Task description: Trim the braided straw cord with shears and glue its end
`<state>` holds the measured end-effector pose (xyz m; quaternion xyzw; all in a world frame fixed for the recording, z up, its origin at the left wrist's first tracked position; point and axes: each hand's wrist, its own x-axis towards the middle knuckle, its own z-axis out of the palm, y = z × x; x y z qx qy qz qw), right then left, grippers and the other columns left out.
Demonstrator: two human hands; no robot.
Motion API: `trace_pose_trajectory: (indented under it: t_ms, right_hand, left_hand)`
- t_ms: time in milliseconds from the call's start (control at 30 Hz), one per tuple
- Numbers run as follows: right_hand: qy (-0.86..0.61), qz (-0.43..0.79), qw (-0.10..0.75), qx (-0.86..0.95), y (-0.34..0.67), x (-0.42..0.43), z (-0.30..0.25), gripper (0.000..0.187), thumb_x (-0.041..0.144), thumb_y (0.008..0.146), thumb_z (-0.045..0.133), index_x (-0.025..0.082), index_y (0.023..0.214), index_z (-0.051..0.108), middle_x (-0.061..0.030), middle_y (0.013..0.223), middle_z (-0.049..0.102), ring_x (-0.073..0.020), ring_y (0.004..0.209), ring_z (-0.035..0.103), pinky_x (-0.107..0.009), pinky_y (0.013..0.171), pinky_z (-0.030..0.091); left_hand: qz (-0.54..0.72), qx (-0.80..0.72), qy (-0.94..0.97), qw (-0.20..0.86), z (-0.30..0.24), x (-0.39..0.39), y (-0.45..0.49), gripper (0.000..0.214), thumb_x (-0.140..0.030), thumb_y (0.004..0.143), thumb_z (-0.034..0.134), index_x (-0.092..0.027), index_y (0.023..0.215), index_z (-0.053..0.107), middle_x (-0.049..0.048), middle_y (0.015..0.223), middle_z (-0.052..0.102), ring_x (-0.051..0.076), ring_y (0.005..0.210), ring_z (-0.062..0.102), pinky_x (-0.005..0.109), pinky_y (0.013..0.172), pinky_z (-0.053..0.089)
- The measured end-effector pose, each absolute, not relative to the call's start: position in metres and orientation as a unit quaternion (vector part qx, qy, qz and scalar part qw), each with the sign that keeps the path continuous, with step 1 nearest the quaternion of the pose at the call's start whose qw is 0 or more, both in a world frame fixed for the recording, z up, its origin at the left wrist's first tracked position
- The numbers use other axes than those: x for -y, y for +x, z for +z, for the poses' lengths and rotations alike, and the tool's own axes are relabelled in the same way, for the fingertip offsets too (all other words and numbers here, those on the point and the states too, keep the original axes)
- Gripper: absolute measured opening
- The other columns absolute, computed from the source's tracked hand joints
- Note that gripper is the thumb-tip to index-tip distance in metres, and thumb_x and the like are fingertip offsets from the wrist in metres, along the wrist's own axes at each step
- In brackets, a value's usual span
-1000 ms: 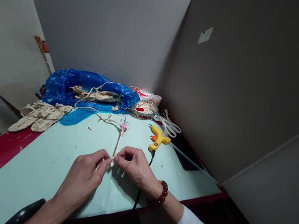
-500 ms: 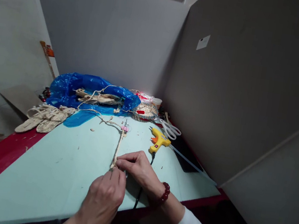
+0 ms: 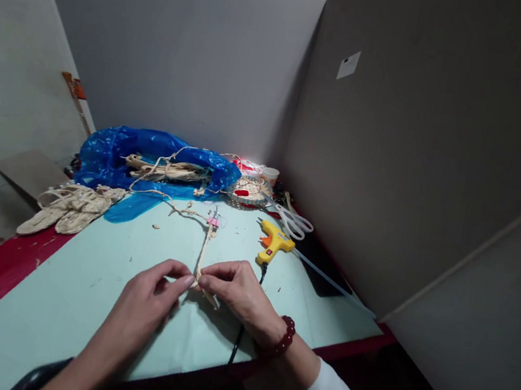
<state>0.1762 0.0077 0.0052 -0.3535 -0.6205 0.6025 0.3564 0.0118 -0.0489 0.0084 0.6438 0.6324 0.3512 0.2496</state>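
A thin braid of pale straw runs toward me across the light green table mat, its far end held by a pink binder clip. My left hand pinches the braid's near end between thumb and fingers. My right hand, with a dark red bead bracelet on its wrist, pinches the same end from the right, fingertips almost touching the left hand's. Loose straw strands stick out below the fingers.
A yellow glue gun with a black cord lies right of the braid, white scissors behind it. A blue plastic bag with straw, a woven round piece and woven straw sandals sit at the back left. Grey partitions close the back and right.
My left hand, which had crossed over in front of the right hand half a second ago, has swung back to the left and pinches the braid end again. The right hand stayed put.
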Motion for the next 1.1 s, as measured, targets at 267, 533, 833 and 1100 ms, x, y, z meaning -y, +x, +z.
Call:
trace_pose_trajectory:
  t_ms: [267,533,833,1100]
  right_hand:
    - [-0.342,0.579,0.354,0.65,0.178,-0.009,0.001,0.017,0.023,0.078,0.062,0.013,0.08,0.076,0.0017,0.062,0.059,-0.0105,0.059,0.045,-0.022,0.058,0.036]
    - [-0.367,0.454,0.342,0.736,0.176,-0.001,-0.007,0.02,0.019,0.085,0.056,0.015,0.082,0.076,0.0001,0.067,0.064,-0.0117,0.062,0.049,-0.023,0.059,0.035]
    - [-0.423,0.294,0.321,0.795,0.177,0.013,-0.003,0.017,0.018,0.088,0.055,0.015,0.082,0.071,-0.003,0.07,0.068,-0.0141,0.064,0.055,-0.025,0.06,0.035]
    - [-0.402,0.223,0.31,0.832,0.176,0.014,-0.004,0.014,0.015,0.089,0.058,0.017,0.083,0.07,-0.0012,0.075,0.071,-0.0132,0.07,0.061,-0.022,0.064,0.04]
  left_hand:
    - [0.364,-0.577,0.548,0.484,-0.005,0.024,0.011,0.02,-0.033,0.094,0.057,-0.016,0.103,0.061,-0.0049,0.071,0.061,0.007,0.044,0.051,0.021,0.04,0.045]
    - [0.342,-0.622,0.517,0.478,-0.005,0.026,0.01,0.02,-0.03,0.094,0.058,-0.016,0.108,0.061,-0.0013,0.082,0.065,0.008,0.051,0.057,0.022,0.043,0.048]
    - [0.272,-0.66,0.495,0.496,-0.002,0.026,0.012,0.025,-0.032,0.092,0.06,-0.017,0.111,0.063,0.0054,0.104,0.069,0.018,0.08,0.068,0.036,0.068,0.058]
    - [0.277,-0.671,0.486,0.486,0.004,0.027,0.018,0.029,-0.034,0.092,0.059,-0.017,0.116,0.061,0.0072,0.111,0.068,0.021,0.087,0.068,0.04,0.073,0.058]
